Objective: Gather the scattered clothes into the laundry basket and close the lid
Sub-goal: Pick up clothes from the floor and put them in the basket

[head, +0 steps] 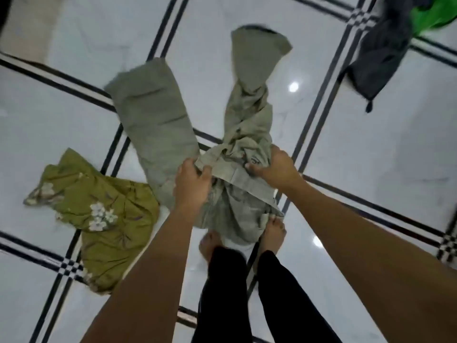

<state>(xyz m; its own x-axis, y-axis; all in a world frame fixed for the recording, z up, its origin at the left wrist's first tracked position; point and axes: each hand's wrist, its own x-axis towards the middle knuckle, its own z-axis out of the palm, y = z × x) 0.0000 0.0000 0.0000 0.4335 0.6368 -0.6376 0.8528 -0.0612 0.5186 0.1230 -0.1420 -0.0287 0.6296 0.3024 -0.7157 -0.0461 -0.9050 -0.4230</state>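
Grey-green trousers [158, 125] stretch away from me, their two legs splayed over the white tiled floor. My left hand [191, 184] grips the waistband at its left side. My right hand [274, 169] grips the bunched waistband at its right side. The waist end hangs lifted above my bare feet, while the legs trail toward the floor. An olive floral garment [103, 219] lies crumpled on the floor to my left. A dark grey garment [380, 53] lies at the upper right, with a bright green one [437, 13] beside it. No laundry basket is in view.
The floor is glossy white tile with black striped borders [321, 105]. My bare feet [273, 233] and black trouser legs stand right below the held waistband. A beige surface [27, 26] shows at the top left corner.
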